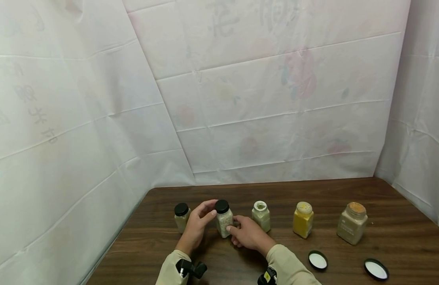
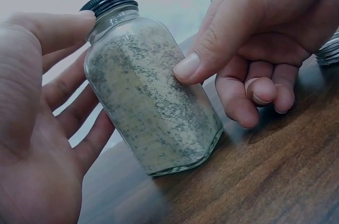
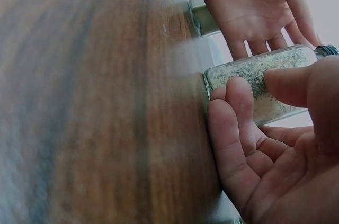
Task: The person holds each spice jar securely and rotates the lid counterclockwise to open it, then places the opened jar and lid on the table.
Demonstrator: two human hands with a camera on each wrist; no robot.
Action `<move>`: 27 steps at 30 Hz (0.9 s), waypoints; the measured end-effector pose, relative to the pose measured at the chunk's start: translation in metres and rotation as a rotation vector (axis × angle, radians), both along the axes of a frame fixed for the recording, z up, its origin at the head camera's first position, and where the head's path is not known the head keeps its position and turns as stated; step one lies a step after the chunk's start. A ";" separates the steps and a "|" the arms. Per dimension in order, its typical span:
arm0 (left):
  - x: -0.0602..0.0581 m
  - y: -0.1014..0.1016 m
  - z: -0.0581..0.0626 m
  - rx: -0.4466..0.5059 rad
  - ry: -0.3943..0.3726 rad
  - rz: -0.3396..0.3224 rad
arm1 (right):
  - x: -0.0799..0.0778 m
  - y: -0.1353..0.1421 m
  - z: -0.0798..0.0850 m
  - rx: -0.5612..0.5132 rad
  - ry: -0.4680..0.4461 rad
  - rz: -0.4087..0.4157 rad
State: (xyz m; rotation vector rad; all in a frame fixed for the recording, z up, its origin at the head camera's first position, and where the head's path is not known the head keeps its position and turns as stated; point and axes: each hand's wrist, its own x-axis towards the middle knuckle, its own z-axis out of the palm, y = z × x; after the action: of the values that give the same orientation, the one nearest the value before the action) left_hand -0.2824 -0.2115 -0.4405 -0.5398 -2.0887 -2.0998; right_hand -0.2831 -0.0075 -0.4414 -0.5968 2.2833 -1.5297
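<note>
A glass seasoning jar (image 1: 224, 223) with a black lid (image 1: 221, 206) holds pale, green-flecked contents and stands on the table between the two hands. My right hand (image 1: 250, 235) pinches its lower body, thumb across the front and other fingers curled beside it. At the jar's left side is my left hand (image 1: 197, 225); the left wrist view shows its thumb (image 2: 63, 29) right at the lid's edge and its fairly straight fingers behind the glass. Just left of that hand sits another black-lidded jar (image 1: 182, 218), partly covered by it.
To the right stand three lidless jars: a pale green one (image 1: 261, 218), a yellow one (image 1: 303, 221) and a larger brownish one (image 1: 352, 225). Two black lids with white insides, one nearer (image 1: 318, 261) and one farther right (image 1: 376, 270), lie in front. White sheeting (image 1: 276, 118) surrounds the wooden table.
</note>
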 end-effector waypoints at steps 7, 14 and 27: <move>-0.002 -0.002 -0.003 -0.060 0.019 -0.054 | -0.001 0.000 -0.002 0.005 0.003 0.006; 0.001 -0.001 0.000 -0.011 0.015 -0.054 | -0.002 0.000 -0.002 0.001 -0.006 0.002; -0.002 0.001 -0.003 0.102 -0.102 0.036 | 0.002 -0.001 0.001 -0.009 0.014 0.001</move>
State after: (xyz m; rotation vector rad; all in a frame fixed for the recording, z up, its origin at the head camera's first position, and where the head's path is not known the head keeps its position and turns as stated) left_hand -0.2844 -0.2106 -0.4431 -0.3873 -2.0131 -2.2430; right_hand -0.2814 -0.0083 -0.4405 -0.6132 2.2875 -1.5410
